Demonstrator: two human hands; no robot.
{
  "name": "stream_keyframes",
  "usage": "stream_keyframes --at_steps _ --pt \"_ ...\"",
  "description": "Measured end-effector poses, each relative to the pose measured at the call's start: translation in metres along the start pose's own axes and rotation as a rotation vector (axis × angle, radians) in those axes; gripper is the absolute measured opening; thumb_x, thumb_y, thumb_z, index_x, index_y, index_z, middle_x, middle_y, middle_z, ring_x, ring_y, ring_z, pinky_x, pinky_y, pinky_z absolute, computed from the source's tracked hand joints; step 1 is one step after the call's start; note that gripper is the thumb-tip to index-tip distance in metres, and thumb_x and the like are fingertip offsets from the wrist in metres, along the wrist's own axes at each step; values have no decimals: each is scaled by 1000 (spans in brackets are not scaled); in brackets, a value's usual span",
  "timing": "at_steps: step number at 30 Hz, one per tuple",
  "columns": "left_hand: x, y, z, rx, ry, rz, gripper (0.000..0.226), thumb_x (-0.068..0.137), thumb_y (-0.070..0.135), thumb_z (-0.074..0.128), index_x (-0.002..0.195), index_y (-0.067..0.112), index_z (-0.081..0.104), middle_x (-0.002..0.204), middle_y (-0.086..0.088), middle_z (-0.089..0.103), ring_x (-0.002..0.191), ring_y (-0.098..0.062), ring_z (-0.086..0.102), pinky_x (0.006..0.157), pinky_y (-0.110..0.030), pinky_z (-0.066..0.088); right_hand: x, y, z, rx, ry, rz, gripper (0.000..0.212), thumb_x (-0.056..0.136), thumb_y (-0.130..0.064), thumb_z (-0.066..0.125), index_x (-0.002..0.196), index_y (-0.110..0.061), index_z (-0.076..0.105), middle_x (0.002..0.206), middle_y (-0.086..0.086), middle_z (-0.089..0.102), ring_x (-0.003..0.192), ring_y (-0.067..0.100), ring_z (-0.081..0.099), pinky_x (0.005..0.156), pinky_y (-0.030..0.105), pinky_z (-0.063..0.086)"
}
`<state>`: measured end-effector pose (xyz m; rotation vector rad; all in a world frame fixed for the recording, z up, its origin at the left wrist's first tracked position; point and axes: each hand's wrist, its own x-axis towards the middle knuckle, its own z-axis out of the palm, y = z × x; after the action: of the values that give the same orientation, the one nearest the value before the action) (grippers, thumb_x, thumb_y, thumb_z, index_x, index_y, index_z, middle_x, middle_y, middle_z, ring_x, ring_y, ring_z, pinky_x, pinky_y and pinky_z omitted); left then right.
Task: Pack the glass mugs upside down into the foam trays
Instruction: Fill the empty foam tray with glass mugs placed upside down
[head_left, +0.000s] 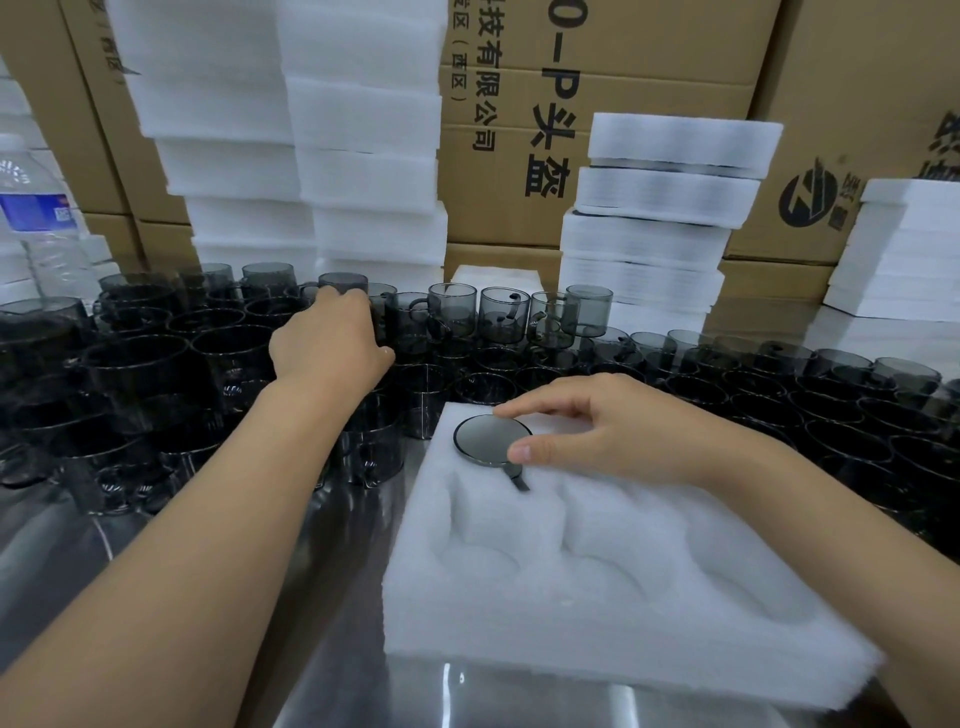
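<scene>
A white foam tray (597, 587) with several round pockets lies on the steel table in front of me. One smoky glass mug (491, 439) sits upside down in its far-left pocket, base up, handle pointing toward me. My right hand (618, 431) pinches the rim of that base between thumb and fingers. My left hand (330, 340) reaches over the crowd of dark glass mugs (156, 364) and its fingers curl over the rim of one upright mug (343, 283) in the back row.
Dark mugs (831, 395) cover the table from left to right behind the tray. Stacks of foam trays (660, 218) and cardboard boxes (498, 130) stand at the back. A water bottle (36, 218) is at far left.
</scene>
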<state>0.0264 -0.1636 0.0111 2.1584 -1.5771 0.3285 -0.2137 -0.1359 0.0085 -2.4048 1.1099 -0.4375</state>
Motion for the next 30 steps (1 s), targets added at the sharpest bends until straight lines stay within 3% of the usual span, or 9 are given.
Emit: stream_keyframes --at_steps 5,10,16,21,24,27,30 --pt "6 -5 8 -70 39 17 27 91 14 59 118 7 57 118 -14 58 106 -39 55 71 -38 36 0 0 0 -13 -1 -3 45 62 -77 59 105 -68 54 111 -45 54 102 -20 51 90 14 42" --pt "3 -4 6 -72 62 42 25 90 12 56 115 10 59 114 -13 60 102 -39 56 70 -37 36 0 2 0 -19 8 -15 46 62 -78 58 107 -68 54 111 -47 52 104 -24 47 87 12 39" --pt "-11 13 -5 -145 267 172 19 86 7 57 104 14 61 105 -9 64 78 -36 55 60 -32 28 1 5 0 -10 21 -26 42 66 -74 61 107 -67 55 112 -48 51 107 -27 42 87 9 34" --pt "-23 28 -10 -203 378 289 21 91 15 55 112 16 56 111 -5 61 83 -38 60 61 -34 32 1 4 1 86 67 -40 35 68 -69 63 101 -57 64 100 -34 65 97 -13 59 87 18 47" --pt "-34 38 -12 -237 423 448 21 92 19 57 112 13 58 109 -6 61 81 -36 63 58 -37 38 3 4 0 246 254 -64 38 69 -72 56 93 -46 69 90 -23 71 85 -6 66 80 21 50" --pt "-46 48 -12 -298 429 632 19 89 15 63 107 10 63 101 -6 64 72 -33 63 51 -34 41 10 8 -6 545 511 -16 24 88 -51 55 96 -29 59 94 -4 70 78 10 71 72 26 57" --pt "-52 55 -8 -304 389 679 19 92 18 59 110 14 62 106 -2 63 83 -27 63 54 -37 46 14 13 -10 679 661 33 19 94 -45 53 100 -27 51 103 -3 64 86 11 70 73 29 58"
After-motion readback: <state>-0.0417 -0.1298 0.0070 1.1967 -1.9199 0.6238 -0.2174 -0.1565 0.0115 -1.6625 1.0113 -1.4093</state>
